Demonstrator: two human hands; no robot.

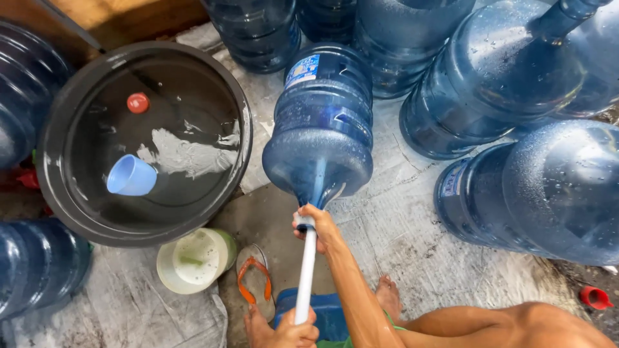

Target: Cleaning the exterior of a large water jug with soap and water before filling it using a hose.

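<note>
A blue water jug lies tipped with its neck pointing toward me. A white pole runs into that neck, and its inner end shows dimly through the plastic. My right hand is closed around the pole right at the jug's mouth. My left hand grips the pole's near end at the bottom edge of the view. What is on the pole's tip inside the jug cannot be made out.
A black basin of water at left holds a floating light-blue cup and a red cap. A small white bucket, an orange flip-flop, a blue container and my bare feet lie near. Several wet blue jugs crowd around; red cap at right.
</note>
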